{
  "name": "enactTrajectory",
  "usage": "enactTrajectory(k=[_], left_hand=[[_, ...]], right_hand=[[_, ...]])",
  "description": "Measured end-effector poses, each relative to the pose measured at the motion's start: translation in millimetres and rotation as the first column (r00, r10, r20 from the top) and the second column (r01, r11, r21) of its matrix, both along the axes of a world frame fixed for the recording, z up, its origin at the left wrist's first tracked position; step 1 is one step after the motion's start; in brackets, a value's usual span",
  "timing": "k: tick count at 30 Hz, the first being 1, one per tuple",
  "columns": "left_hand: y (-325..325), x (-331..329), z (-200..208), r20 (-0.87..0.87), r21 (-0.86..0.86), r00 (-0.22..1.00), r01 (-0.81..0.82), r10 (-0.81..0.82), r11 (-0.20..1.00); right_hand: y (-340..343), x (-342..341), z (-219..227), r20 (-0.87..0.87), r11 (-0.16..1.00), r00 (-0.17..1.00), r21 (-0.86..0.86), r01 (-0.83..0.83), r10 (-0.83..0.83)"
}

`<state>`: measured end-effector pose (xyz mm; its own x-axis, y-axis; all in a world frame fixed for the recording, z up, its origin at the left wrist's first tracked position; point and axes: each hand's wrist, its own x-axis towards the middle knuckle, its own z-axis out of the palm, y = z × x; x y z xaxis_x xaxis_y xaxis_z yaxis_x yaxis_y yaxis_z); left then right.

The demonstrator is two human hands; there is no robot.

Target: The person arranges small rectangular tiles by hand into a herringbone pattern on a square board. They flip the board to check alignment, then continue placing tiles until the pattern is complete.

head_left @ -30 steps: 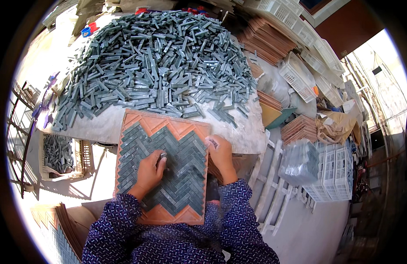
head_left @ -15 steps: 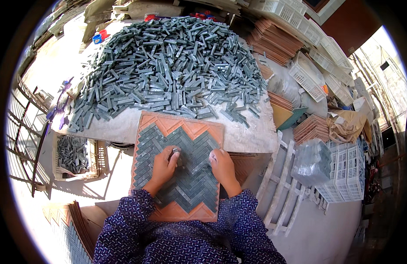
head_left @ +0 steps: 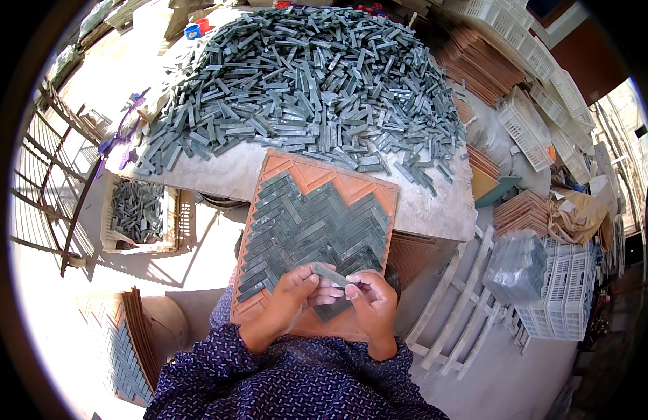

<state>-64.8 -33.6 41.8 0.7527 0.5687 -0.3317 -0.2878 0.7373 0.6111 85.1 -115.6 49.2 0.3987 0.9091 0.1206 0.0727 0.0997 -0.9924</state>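
In the head view, we are looking down at one grey-green, narrow, stone-like strip point(head_left: 331, 275), which both hands are holding above the lower part of an orange-brown, flat, zigzag-edged tray point(head_left: 306, 178). The left hand point(head_left: 285, 299) is keeping its fingers clamped on the strip's left end, and the right hand point(head_left: 377, 302) is pinching the other end with thumb and fingers together. Below them, we are seeing dark green, polished-looking herringbone strips point(head_left: 311, 227) lying edge to edge in the tray, whose far end is overlapping the near edge of a whitish, dusty desk point(head_left: 222, 173); what is bearing its lower end we are not able to tell. A large heap of loose dark green strips point(head_left: 317, 84) is covering much of the desk, and a cream, slatted plastic crate point(head_left: 171, 220) is holding more at the left. By our judgement, we are dealing with a stiff, fairly light piece that is likely to chip at its corners or snap if bent, and whose dusty faces may be slippery. We are favouring a gentle pinch on the long sides near the ends, keeping fingertips off the sharp corners.
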Motion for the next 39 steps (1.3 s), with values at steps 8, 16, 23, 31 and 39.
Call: enactTrajectory(k=[8, 16, 23, 31, 39], left_hand=[[-10.5, -4.2, -9.1, -0.045, 0.098, 0.998, -0.033, 0.038, 0.995], [-7.0, -26.6, -47.0, -0.171, 0.172, 0.977, -0.101, 0.131, 0.98], [-7.2, -20.2, -41.0, -0.154, -0.108, 0.988, -0.025, 0.008, 0.994], [-2.4, 0.2, -53.0, -0.201, 0.111, 0.976, 0.11, -0.086, 0.988], [33.5, -1.2, -30.6, -0.401, 0.498, 0.909, 0.114, 0.112, 0.86]], right_hand=[[-4.5, -9.2, -14.1, -0.061, 0.999, 0.998, -0.046, 0.012, -0.014], [-8.4, -23.1, -25.6, 0.097, 0.968, 0.99, -0.242, -0.073, 0.098], [-3.5, -19.2, -35.6, 0.018, 0.952, 0.985, -0.261, -0.162, 0.172], [11.1, -2.1, -39.2, 0.222, 0.926, 0.953, -0.359, -0.118, 0.208], [43.9, 91.0, -30.5, 0.64, 0.96, 0.768, -0.207, 0.188, -0.013]])
